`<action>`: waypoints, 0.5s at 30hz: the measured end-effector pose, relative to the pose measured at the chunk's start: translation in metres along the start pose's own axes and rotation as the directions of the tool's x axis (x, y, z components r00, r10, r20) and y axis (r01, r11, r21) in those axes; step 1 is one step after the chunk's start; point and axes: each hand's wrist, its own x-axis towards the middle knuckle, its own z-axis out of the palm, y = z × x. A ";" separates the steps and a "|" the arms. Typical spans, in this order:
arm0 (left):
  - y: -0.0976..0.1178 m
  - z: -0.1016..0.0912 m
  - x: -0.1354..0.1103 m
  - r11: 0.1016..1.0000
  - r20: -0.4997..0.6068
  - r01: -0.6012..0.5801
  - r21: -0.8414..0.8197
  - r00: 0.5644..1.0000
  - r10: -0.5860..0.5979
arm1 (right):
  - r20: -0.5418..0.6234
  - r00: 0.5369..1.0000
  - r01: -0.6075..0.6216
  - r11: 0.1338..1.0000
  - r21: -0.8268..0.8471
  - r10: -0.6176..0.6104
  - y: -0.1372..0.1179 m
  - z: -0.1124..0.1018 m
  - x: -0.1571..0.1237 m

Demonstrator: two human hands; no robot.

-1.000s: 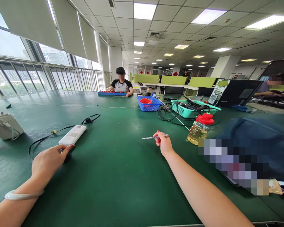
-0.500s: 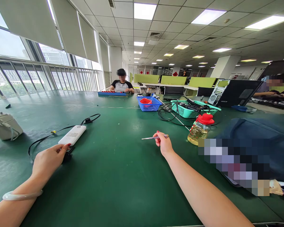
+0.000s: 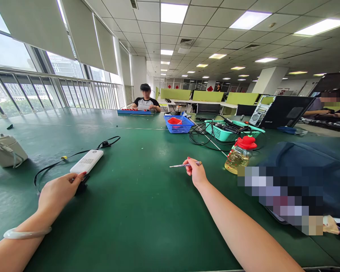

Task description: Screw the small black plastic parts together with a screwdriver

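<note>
At the left, my left hand [image 3: 59, 192] is closed, thumb and fingers pinching the near end of a white oblong block [image 3: 87, 161] with a printed label on top. A black piece [image 3: 82, 186], partly hidden, sits beside my fingertips, and a black cable [image 3: 51, 166] curves around the block's far side. My right hand [image 3: 196, 172] grips a thin screwdriver [image 3: 179, 165] by its handle above the green table [image 3: 141, 211]. Its metal shaft points left, well apart from the block. Just right of that hand stands a jar [image 3: 238, 158] with a red lid and yellowish liquid.
A blue basket [image 3: 179, 127] and a green basket [image 3: 222, 134] filled with black cables lie farther back. At the right is a dark blue bag [image 3: 308, 166]; a beige case [image 3: 5, 149] stands at the left. Across the table sits a person [image 3: 146, 102] behind a blue tray [image 3: 134, 112].
Both my hands keep almost the same place and grip. The person across the table has shifted slightly.
</note>
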 end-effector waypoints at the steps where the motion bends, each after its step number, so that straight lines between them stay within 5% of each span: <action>1: 0.001 -0.001 -0.001 1.000 0.002 -0.007 0.011 1.000 0.007 | 0.001 1.000 -0.002 1.000 -0.001 0.002 0.000 0.000 0.000; 10: 0.006 0.002 -0.006 0.988 0.048 -0.117 0.105 0.992 0.113 | 0.013 1.000 0.008 1.000 -0.013 -0.008 -0.001 0.002 -0.002; 15: -0.002 0.013 0.002 0.942 0.112 -0.336 0.005 0.936 0.333 | 0.016 1.000 0.013 1.000 -0.019 -0.013 -0.001 0.002 -0.002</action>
